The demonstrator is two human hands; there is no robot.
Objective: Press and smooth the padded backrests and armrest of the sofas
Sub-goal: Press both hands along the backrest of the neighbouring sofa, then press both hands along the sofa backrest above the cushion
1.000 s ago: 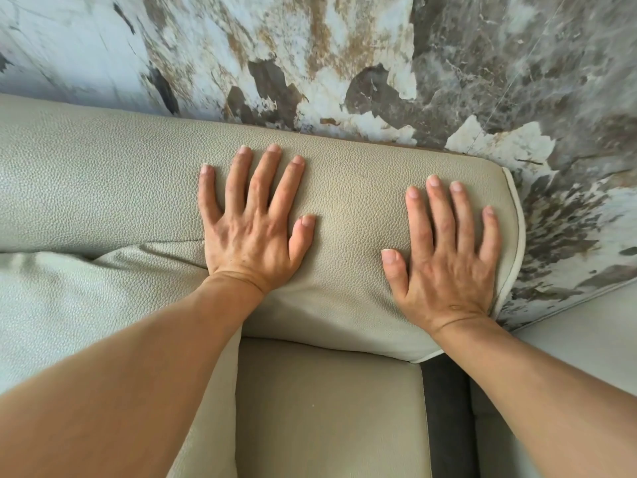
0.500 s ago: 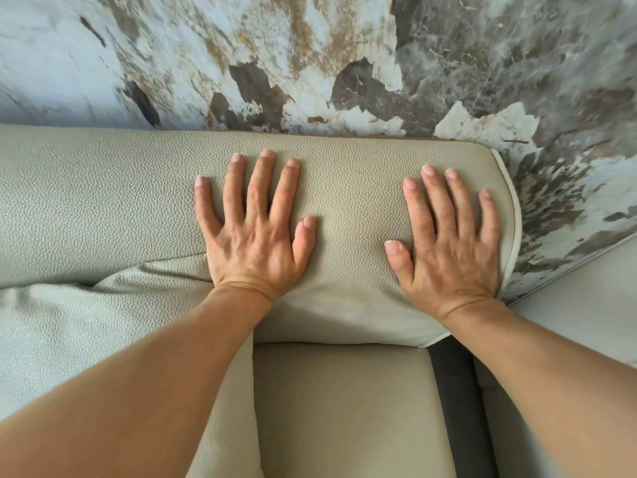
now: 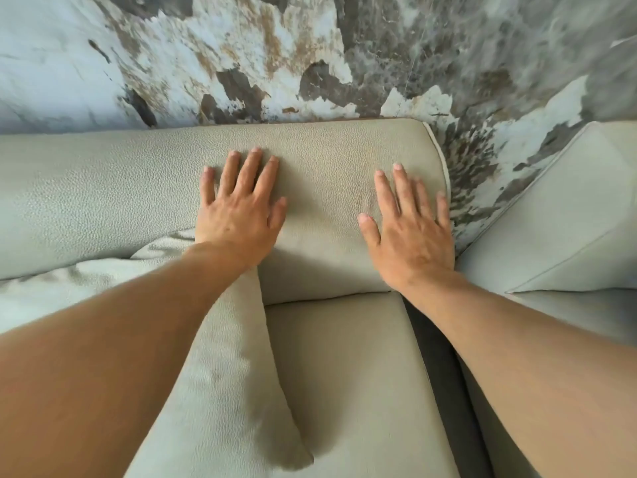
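Observation:
A pale grey-green, pebbled-leather padded backrest [image 3: 324, 157] runs across the middle of the view against the wall. My left hand [image 3: 241, 210] lies flat on it near the centre, fingers spread and pointing at the wall. My right hand [image 3: 412, 232] rests flat near the backrest's right end, beside its white piped edge [image 3: 443, 160]. Neither hand holds anything. Below the hands is the smooth seat cushion [image 3: 344, 367].
A loose cushion [image 3: 220, 374] of the same leather lies under my left forearm at the lower left. A second sofa's padded part [image 3: 565, 215] stands at the right, across a dark gap [image 3: 441, 367]. A mottled marble-like wall [image 3: 310, 56] rises right behind the backrest.
Both hands have slid down the backrest toward the seat, and the fingers sit closer together. The view has dropped and shifted, bringing the second sofa into sight at the right.

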